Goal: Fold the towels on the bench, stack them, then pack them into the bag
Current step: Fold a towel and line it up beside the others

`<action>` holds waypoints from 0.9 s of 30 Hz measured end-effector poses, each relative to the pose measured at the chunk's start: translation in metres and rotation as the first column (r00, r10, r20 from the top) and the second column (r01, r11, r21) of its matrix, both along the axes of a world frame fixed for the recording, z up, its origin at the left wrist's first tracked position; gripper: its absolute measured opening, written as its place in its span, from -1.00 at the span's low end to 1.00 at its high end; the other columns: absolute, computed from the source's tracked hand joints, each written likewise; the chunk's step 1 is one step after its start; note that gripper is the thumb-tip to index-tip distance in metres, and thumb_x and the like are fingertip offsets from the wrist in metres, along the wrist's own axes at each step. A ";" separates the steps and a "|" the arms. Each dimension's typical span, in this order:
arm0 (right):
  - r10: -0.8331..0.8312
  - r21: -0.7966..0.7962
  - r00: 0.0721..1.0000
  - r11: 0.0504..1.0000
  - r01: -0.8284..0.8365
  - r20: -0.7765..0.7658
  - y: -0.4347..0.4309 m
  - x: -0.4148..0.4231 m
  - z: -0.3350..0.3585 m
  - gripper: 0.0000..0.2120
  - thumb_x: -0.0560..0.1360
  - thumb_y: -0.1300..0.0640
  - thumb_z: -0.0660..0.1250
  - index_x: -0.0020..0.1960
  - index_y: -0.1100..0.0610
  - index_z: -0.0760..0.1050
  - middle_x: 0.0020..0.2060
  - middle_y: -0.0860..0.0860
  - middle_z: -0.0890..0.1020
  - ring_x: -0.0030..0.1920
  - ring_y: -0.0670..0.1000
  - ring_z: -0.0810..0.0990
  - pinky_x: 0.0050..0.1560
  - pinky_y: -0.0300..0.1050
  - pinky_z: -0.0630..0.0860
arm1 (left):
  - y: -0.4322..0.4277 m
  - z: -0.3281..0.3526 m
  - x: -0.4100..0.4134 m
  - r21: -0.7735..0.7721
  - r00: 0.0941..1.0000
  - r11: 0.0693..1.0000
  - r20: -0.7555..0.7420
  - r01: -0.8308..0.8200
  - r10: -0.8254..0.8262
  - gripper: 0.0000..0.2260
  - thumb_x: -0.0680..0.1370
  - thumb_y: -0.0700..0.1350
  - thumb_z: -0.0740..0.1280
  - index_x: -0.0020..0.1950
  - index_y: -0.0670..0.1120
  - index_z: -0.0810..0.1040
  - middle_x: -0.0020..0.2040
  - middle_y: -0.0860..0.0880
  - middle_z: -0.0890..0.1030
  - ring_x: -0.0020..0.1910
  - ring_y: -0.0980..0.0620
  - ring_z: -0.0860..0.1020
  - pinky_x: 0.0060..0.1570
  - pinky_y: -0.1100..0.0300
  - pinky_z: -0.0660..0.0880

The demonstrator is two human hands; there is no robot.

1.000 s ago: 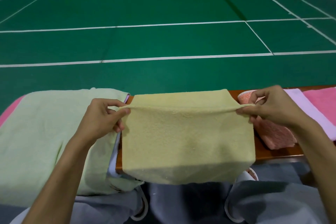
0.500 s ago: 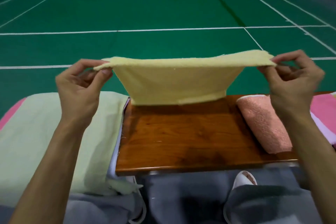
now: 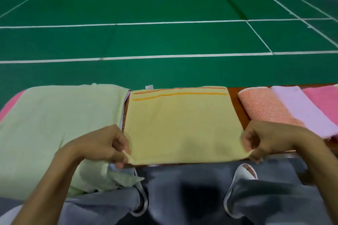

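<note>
Near: grey trousers [image 3: 192, 197], white slippers [image 3: 243, 171] below the bench lip.

Left hand [image 3: 102, 148] pinches the yellow towel's [image 3: 182, 124] near left corner, thumb against curled fingers. Right hand [image 3: 265, 142] pinches the near right corner the same way.

Towel lies flat on the bench [image 3: 235, 97], near edge right at the lip.

Risks, as I judge them:
- A tug toward the lap slides it off.
- Uneven pull skews the fold; the far orange stripes already sit slightly off-line.
- Left edge lies just beside the pale green cloth [image 3: 54, 124] and may snag it.

Peach towel [image 3: 261, 106] sits apart on the right. Green court [image 3: 164, 5] beyond.
</note>
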State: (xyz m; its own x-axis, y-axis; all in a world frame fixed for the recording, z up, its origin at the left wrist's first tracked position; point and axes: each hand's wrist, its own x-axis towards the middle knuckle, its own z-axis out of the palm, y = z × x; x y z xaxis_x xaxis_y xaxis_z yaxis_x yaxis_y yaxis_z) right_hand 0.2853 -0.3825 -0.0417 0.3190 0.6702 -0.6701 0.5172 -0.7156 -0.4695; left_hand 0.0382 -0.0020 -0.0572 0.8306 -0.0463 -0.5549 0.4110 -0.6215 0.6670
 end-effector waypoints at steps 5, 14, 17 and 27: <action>0.008 -0.252 0.997 0.967 -0.026 -0.074 0.012 -0.005 0.008 -0.79 0.41 0.09 0.59 -0.01 0.15 0.70 -0.21 0.06 0.76 -0.18 0.10 0.75 -0.09 -0.12 0.61 | -0.010 0.009 0.005 0.013 0.955 0.996 -0.285 0.091 -0.084 -0.88 0.48 -0.16 0.54 -0.01 -0.13 0.74 -0.26 -0.13 0.73 -0.31 0.00 0.68 -0.21 0.16 0.57; -0.485 0.544 0.720 0.820 0.178 0.496 0.068 -0.015 -0.039 -0.70 0.52 -0.17 0.43 0.13 0.01 0.68 0.02 -0.03 0.74 -0.01 -0.01 0.67 0.10 -0.04 0.58 | -0.046 -0.031 0.053 0.240 0.712 0.845 0.669 -0.478 0.212 -0.74 0.58 0.20 0.34 -0.02 0.06 0.71 -0.15 0.14 0.70 -0.11 0.11 0.62 -0.05 0.08 0.56; -0.329 0.531 0.793 0.847 0.008 0.513 0.104 -0.039 -0.068 -0.35 0.60 -0.32 0.10 0.60 -0.06 0.25 0.61 -0.01 0.25 0.60 0.05 0.18 0.57 0.03 0.15 | -0.074 -0.058 0.076 0.400 0.741 0.844 0.671 -0.357 -0.004 -0.49 0.64 0.21 0.14 0.48 0.00 0.50 0.48 -0.01 0.50 0.50 -0.07 0.37 0.47 -0.07 0.34; -0.157 0.233 0.702 0.972 -0.013 0.695 0.087 -0.023 -0.103 -0.28 0.56 -0.35 -0.36 0.66 -0.10 -0.26 0.64 -0.06 -0.29 0.62 0.06 -0.35 0.61 0.16 -0.27 | -0.058 -0.096 0.075 0.636 0.896 0.714 0.443 -0.294 -0.026 -0.34 0.62 0.35 -0.25 0.68 0.14 -0.19 0.68 0.05 -0.25 0.64 0.01 -0.33 0.61 -0.04 -0.27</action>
State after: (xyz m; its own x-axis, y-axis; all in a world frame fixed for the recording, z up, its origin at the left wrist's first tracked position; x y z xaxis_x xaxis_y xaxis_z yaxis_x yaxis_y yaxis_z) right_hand 0.2628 -0.2956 -0.1450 0.6927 0.7170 -0.0783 0.7064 -0.6963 -0.1268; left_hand 0.1128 -0.0604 -0.1530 0.9425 0.3341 -0.0124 0.3292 -0.9209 0.2085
